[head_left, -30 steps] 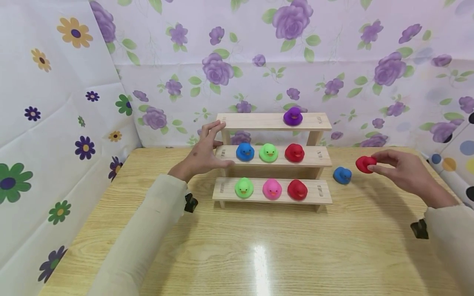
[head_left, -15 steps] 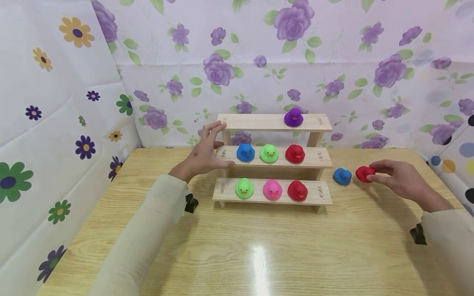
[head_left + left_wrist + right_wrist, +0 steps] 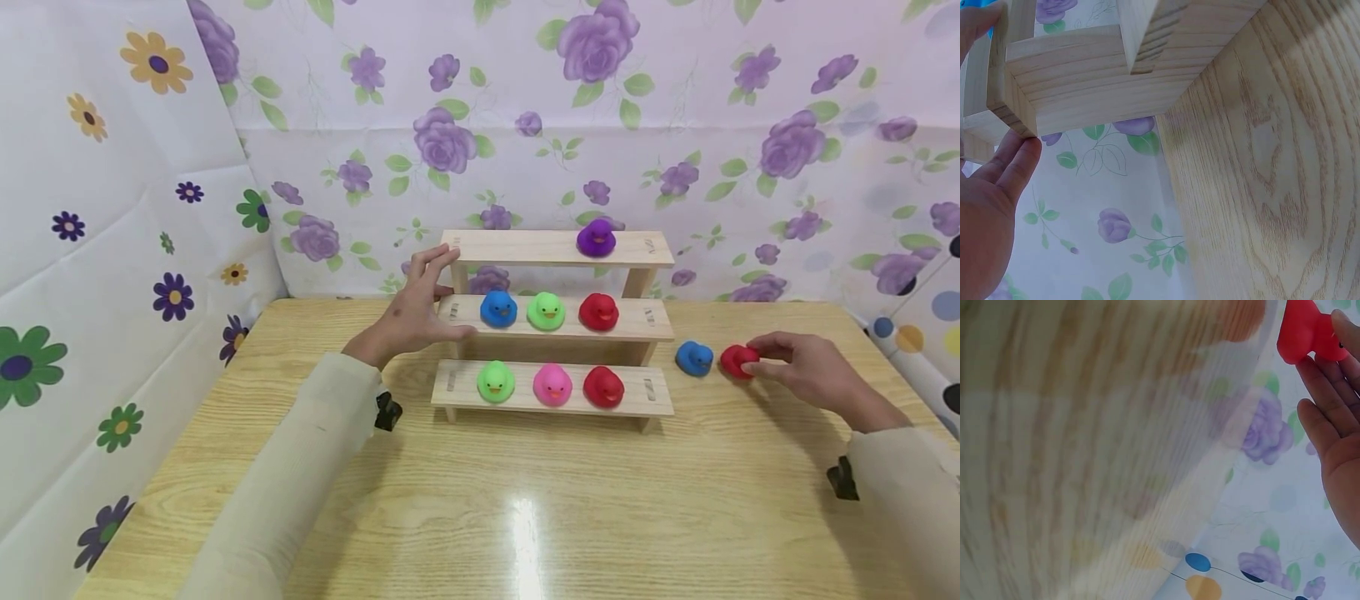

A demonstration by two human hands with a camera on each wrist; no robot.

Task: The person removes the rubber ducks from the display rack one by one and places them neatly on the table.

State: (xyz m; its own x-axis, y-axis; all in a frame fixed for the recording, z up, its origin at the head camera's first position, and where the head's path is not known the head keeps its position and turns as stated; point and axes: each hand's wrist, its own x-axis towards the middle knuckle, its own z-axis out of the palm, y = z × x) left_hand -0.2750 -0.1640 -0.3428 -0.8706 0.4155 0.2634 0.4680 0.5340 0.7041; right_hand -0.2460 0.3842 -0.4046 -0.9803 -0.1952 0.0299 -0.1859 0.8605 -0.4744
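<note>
My left hand grips the left end of a three-step wooden rack, its thumb on the middle shelf and its fingers reaching behind. In the left wrist view the fingers touch the end of a wooden board. To the right of the rack, my right hand pinches a red rubber duck between thumb and fingers, low at the tabletop. The right wrist view shows that red duck at the fingertips. Beside it on the table sits a blue rubber duck, a small gap away.
A purple duck sits on the top shelf. The middle shelf bears a blue duck, a green duck and a red duck. Below are a green duck, a pink duck and a red duck. Flowered cloth hangs behind.
My right hand has lowered the red duck to the tabletop beside the blue duck. My left hand has stayed on the rack.
</note>
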